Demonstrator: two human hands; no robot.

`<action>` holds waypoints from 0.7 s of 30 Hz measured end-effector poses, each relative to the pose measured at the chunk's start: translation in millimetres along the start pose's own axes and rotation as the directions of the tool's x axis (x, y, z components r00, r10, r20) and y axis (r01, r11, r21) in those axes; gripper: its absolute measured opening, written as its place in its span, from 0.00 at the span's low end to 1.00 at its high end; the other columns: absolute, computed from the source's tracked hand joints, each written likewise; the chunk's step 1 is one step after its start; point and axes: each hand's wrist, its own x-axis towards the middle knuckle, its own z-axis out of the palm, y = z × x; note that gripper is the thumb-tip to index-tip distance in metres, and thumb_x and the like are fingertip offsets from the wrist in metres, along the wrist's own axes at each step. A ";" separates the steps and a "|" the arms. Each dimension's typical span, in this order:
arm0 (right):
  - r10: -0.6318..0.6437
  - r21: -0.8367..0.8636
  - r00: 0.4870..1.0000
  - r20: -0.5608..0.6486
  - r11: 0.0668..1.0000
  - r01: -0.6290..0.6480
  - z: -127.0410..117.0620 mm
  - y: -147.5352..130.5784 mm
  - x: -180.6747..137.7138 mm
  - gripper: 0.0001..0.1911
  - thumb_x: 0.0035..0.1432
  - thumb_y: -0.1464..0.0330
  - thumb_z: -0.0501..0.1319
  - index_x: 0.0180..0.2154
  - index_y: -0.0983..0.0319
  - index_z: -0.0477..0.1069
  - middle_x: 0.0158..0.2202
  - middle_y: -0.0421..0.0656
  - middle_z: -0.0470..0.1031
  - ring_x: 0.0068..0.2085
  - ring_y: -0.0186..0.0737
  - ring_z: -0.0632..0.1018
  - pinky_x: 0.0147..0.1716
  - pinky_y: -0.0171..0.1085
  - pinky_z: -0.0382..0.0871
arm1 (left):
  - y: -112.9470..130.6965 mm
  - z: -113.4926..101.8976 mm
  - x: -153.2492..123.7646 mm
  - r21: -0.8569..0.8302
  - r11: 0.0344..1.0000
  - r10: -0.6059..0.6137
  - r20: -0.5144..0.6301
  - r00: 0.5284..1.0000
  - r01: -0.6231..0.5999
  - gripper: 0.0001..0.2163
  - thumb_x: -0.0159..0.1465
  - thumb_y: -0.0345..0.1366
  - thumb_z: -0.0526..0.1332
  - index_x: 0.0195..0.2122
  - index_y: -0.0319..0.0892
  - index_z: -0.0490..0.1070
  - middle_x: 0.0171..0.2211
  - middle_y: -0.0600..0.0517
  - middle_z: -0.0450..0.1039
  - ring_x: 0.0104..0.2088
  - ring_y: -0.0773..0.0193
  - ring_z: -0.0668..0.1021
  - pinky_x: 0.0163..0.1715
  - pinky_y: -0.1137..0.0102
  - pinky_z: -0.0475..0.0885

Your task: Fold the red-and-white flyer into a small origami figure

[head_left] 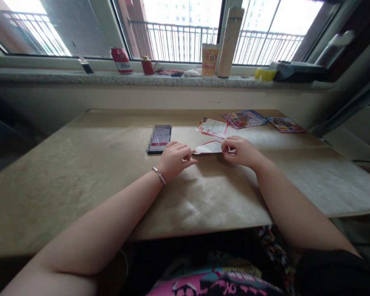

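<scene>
Forearms stretch over the table's (80, 172) near edge, and both hands meet mid-table on a folded paper (210, 147). Right hand (241, 151) pinches the paper's right end, fingers closed on it. Left hand (175, 158) is curled, fingertips at the paper's left corner; pinching or just pressing, I cannot tell. Phone (159, 138) lies just beyond the left hand, flyers (245, 119) near the far right corner.

The tan, creased table (80, 176) carries a dark phone (159, 139) at eleven o'clock from its middle, a folded sheet (209, 147) at twelve, and, towards one and two o'clock, a red-and-white leaflet (212, 127), a blue-edged leaflet (244, 119) and a corner leaflet (286, 124).
</scene>
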 end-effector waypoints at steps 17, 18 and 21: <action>0.030 0.218 0.984 0.175 0.974 -0.068 37.2 -19.6 3.4 0.11 0.58 0.72 0.56 0.42 0.60 0.73 0.38 0.43 0.78 0.39 0.37 0.76 0.40 0.37 0.68 | 9.6 0.6 -1.5 -0.016 0.998 0.057 0.162 0.985 -0.056 0.13 0.66 0.40 0.55 0.49 0.47 0.74 0.48 0.48 0.72 0.47 0.57 0.72 0.50 0.60 0.65; 0.054 0.251 0.986 0.156 0.964 -0.092 38.4 -16.8 2.9 0.11 0.58 0.73 0.55 0.42 0.60 0.73 0.38 0.42 0.78 0.39 0.37 0.77 0.40 0.37 0.69 | 9.2 1.0 -1.6 -0.022 0.998 0.060 0.192 0.980 -0.056 0.15 0.67 0.40 0.54 0.51 0.48 0.72 0.51 0.48 0.71 0.48 0.57 0.72 0.52 0.60 0.64; 0.085 0.317 0.992 0.098 0.942 -0.112 39.7 -11.3 2.6 0.14 0.57 0.75 0.54 0.44 0.60 0.71 0.40 0.43 0.77 0.40 0.37 0.77 0.42 0.38 0.70 | 8.7 2.2 -1.8 -0.036 0.999 0.043 0.268 0.962 -0.035 0.20 0.68 0.43 0.52 0.60 0.48 0.63 0.56 0.47 0.68 0.53 0.55 0.70 0.56 0.57 0.61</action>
